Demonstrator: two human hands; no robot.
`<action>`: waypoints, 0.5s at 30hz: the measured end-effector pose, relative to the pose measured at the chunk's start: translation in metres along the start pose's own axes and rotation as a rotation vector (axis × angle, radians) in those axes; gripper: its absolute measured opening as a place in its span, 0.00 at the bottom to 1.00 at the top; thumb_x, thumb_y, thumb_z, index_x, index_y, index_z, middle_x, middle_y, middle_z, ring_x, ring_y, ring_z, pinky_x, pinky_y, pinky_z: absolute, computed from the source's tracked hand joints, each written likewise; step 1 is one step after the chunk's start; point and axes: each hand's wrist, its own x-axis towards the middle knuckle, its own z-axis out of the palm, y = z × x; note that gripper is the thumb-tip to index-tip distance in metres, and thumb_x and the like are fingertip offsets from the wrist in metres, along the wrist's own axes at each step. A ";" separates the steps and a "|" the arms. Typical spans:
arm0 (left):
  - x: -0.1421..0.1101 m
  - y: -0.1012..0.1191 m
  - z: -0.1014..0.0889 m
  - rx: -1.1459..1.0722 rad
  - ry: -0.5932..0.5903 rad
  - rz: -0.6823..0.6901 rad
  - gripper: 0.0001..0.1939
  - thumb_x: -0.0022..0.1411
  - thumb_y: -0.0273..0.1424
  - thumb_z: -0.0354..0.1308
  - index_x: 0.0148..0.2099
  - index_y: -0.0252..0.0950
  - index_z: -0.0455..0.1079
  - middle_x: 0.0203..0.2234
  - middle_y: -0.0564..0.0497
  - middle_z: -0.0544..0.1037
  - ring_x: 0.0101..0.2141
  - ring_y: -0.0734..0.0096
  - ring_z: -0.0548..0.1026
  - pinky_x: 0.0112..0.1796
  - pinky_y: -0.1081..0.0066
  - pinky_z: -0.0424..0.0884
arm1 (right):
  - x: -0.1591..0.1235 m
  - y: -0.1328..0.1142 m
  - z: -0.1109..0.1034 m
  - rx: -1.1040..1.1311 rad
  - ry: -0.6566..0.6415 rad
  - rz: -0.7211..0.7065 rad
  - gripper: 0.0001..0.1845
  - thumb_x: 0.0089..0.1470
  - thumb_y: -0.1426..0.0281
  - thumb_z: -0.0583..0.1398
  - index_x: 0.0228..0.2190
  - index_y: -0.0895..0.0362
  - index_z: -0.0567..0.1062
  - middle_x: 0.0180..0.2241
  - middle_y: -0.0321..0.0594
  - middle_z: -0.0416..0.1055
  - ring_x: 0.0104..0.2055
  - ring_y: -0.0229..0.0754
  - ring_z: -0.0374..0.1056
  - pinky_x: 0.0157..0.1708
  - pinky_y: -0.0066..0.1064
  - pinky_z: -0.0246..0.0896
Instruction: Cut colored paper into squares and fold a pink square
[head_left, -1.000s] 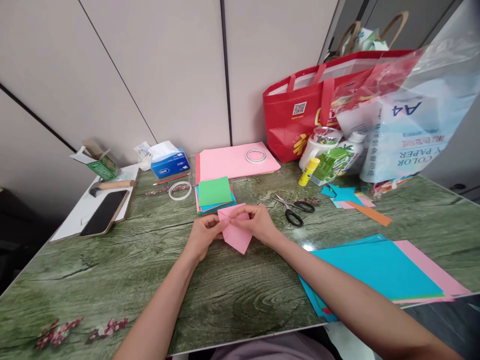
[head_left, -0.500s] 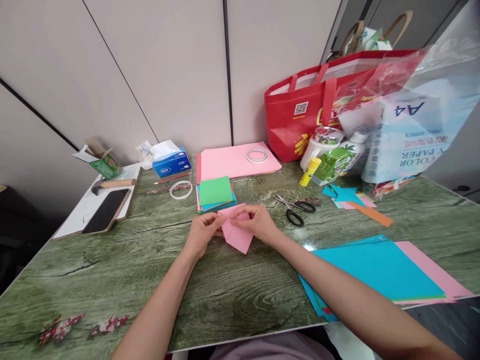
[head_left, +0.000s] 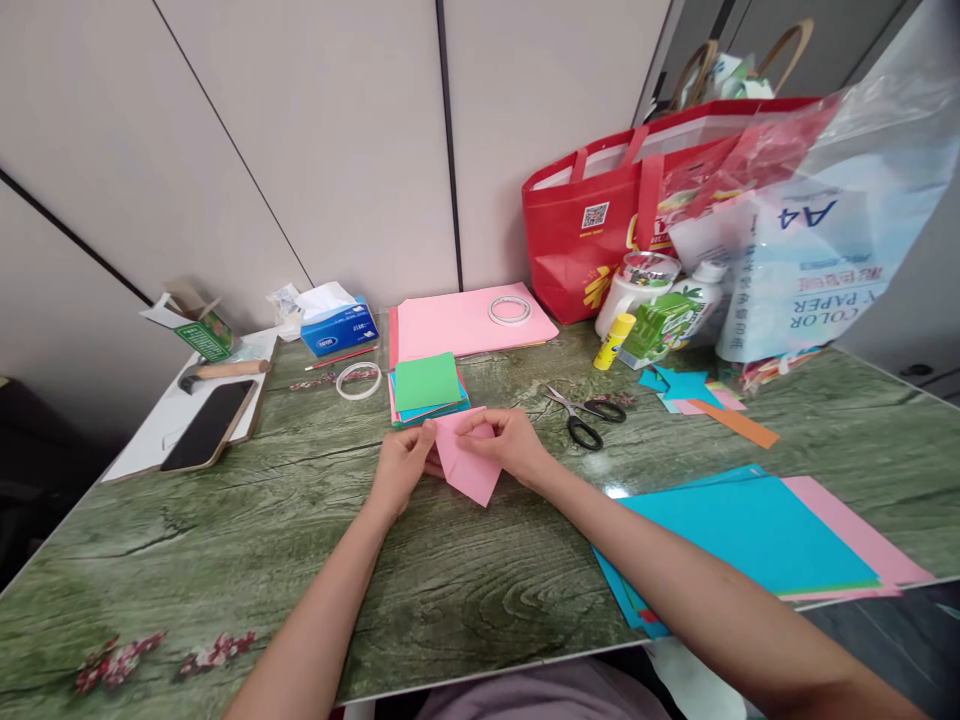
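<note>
A folded piece of pink paper [head_left: 472, 472] is held between both hands over the middle of the table, one corner pointing down toward me. My left hand [head_left: 405, 462] pinches its left edge, thumb on top and fingers partly hidden behind. My right hand [head_left: 511, 445] grips it from the right, thumb and fingertips closed on the upper face. Just beyond the hands sits a stack of small coloured paper squares [head_left: 427, 382], green on top. Scissors [head_left: 583, 415] with black handles lie to the right of my right hand.
Blue and pink sheets [head_left: 750, 535] lie under my right forearm. Further back are a tape roll [head_left: 358, 381], a tissue box [head_left: 339, 328], pink sheets [head_left: 442, 325], a glue stick [head_left: 613, 342] and a red bag [head_left: 559, 250]. A phone [head_left: 210, 425] and a hammer [head_left: 229, 369] lie left.
Both hands still hold the pink paper, in nearly the same place. My left thumb has slid slightly back toward the paper's left edge. The whole view has shifted a little.
</note>
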 end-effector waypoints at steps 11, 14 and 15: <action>-0.001 -0.001 0.003 0.105 -0.090 0.000 0.22 0.46 0.48 0.57 0.18 0.33 0.64 0.10 0.54 0.69 0.13 0.73 0.69 0.16 0.74 0.68 | 0.001 0.002 0.000 0.129 0.047 0.070 0.09 0.34 0.68 0.65 0.23 0.59 0.76 0.24 0.36 0.72 0.23 0.35 0.63 0.23 0.26 0.55; -0.004 0.002 0.004 0.131 -0.185 -0.075 0.21 0.47 0.47 0.58 0.19 0.32 0.67 0.11 0.48 0.73 0.13 0.70 0.71 0.16 0.73 0.68 | 0.003 0.004 -0.002 0.106 0.099 0.051 0.10 0.33 0.68 0.65 0.23 0.59 0.76 0.26 0.37 0.73 0.25 0.37 0.64 0.24 0.27 0.57; -0.005 0.002 0.004 0.138 -0.200 -0.088 0.20 0.46 0.45 0.59 0.19 0.31 0.67 0.11 0.48 0.73 0.13 0.70 0.72 0.15 0.74 0.68 | 0.004 0.004 -0.002 0.096 0.113 0.040 0.10 0.33 0.67 0.65 0.23 0.59 0.76 0.27 0.37 0.73 0.26 0.37 0.65 0.25 0.27 0.58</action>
